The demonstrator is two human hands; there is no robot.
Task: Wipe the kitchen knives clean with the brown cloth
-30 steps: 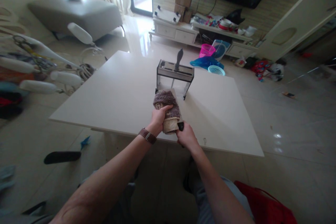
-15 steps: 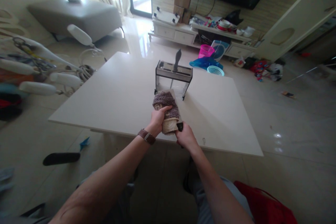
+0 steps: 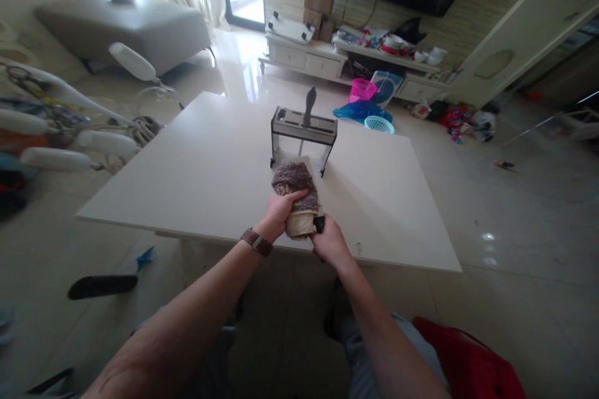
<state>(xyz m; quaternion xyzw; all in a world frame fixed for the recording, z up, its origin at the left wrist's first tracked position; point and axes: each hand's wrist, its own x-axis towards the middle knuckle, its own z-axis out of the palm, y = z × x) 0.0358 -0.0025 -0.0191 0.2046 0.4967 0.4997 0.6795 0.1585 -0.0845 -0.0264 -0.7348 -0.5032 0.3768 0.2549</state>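
Observation:
My left hand (image 3: pixel 282 207) is closed around a folded cloth (image 3: pixel 304 193), purple-grey and fuzzy with a cream underside, its thumb lying across the top. The cloth is wrapped against a knife (image 3: pixel 319 223), covering most of the blade. A strip of pale blade shows past the cloth's far end and along its right side. My right hand (image 3: pixel 331 242) grips the knife's black handle, close to the table's front edge. Just beyond the cloth, a knife holder (image 3: pixel 304 129) with a dark slotted top and clear sides stands upright. Another knife, its dark handle (image 3: pixel 309 105) pointing up, sits in it.
Beneath my hands is a white table (image 3: pixel 210 156). White padded arms of a stand (image 3: pixel 107 143) are at the left. Past the table lie a pink basket (image 3: pixel 362 90), a light-blue basket (image 3: pixel 379 124) and a blue bag (image 3: pixel 360 112). A red bag (image 3: pixel 468 355) is at lower right.
The view has shifted slightly, so the table and holder appear a little further left. Both hands keep their hold on the cloth and knife, with barely any movement between them.

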